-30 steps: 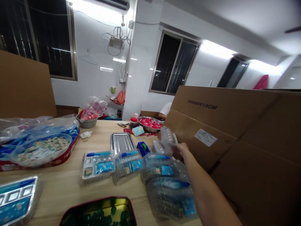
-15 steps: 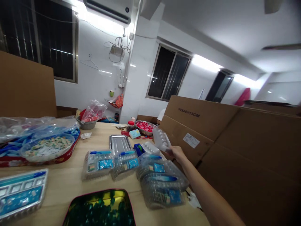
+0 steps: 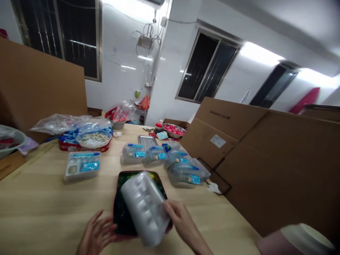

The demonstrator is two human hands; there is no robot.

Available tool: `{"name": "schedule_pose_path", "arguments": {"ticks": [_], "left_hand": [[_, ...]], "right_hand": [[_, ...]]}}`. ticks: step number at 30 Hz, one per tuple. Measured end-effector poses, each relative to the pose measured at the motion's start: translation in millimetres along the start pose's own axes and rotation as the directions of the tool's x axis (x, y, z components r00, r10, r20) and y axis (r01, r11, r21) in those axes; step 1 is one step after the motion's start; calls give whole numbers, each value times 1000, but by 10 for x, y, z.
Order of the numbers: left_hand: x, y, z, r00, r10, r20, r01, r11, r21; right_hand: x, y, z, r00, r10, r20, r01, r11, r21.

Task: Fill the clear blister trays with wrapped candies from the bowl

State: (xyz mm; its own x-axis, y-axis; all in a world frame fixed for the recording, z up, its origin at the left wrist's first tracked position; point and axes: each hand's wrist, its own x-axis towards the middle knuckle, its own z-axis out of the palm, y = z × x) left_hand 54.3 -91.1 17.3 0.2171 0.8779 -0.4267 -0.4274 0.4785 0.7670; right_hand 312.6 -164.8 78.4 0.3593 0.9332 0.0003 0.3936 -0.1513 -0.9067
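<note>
Translucent tray [image 3: 146,209] newly over tin [image 3: 115,203] of green pieces [image 3: 122,216], in right fingers [image 3: 170,208]

The moulded tray [image 3: 146,209] is thin, translucent plastic — glossy and dimpled; the tin [image 3: 116,198] beneath looks like shiny metal. The tabletop [image 3: 45,209] is smooth, wood-grained. The left cardboard panel [image 3: 39,81] and right cardboard panel [image 3: 265,152] are 2 matt surfaces — the wall [image 3: 124,81] glossy, the plastic bag [image 3: 57,124] crinkled film.

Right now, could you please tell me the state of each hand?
Left hand: open, holding nothing.
Right hand: closed, holding a plastic tray.
</note>
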Motion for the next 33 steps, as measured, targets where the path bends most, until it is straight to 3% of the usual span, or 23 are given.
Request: {"name": "schedule_pose_path", "arguments": {"ticks": [4, 7, 9, 11, 12, 14, 17, 19, 21, 23, 28, 30, 33], "left_hand": [[-335, -22, -59, 997, 54, -48, -54, 998, -9], [-466, 27, -363, 992, 17, -128, -15, 1000, 23], [-467, 92, -605, 985, -21, -168, 23, 1000, 11], [-425, 156, -798, 979, -9, -205, 11, 1000, 12], [-397, 179, -866, 976, -3, -218, 6, 1000, 13], [-341, 198, -948, 969, -13, -246, 14, 1000, 4], [-263, 146, -1007, 962, -33, -273, 27, 999, -26], [-218, 76, -1044, 963, -25, -267, 14, 999, -43], [-180, 11, -1081, 972, -29, -235, 16, 998, -58], [-149, -15, -1102, 979, -70, -191, 54, 995, -87], [-148, 91, -1016, 957, -220, -190, 174, 957, -234], [-151, 117, -958, 959, -225, -173, 178, 951, -253], [-133, 87, -923, 970, -164, -180, 123, 967, -222]], "right_hand": [[-463, 20, 945, 993, -57, 100, 69, 991, -115], [-655, 20, 1251, 983, -52, 179, 66, 995, -71], [-697, 56, 1238, 994, -51, 99, 55, 998, -34], [-675, 163, 1103, 981, -92, -169, 83, 995, -59], [-643, 247, 1014, 936, -138, -324, 110, 988, -104], [-550, 472, 838, 843, -229, -487, 131, 965, -227], [-368, 878, 655, 800, -196, -568, 28, 957, -290], [-243, 1128, 593, 785, -13, -619, -96, 985, -142], [-129, 1319, 564, 782, 176, -598, -179, 982, 54], [-35, 1433, 563, 780, 265, -567, -197, 964, 179], [60, 1408, 649, 750, 257, -610, -147, 963, 225], [92, 1344, 694, 737, 254, -627, -151, 965, 214], [183, 1230, 765, 754, 274, -597, -204, 962, 183]]}}
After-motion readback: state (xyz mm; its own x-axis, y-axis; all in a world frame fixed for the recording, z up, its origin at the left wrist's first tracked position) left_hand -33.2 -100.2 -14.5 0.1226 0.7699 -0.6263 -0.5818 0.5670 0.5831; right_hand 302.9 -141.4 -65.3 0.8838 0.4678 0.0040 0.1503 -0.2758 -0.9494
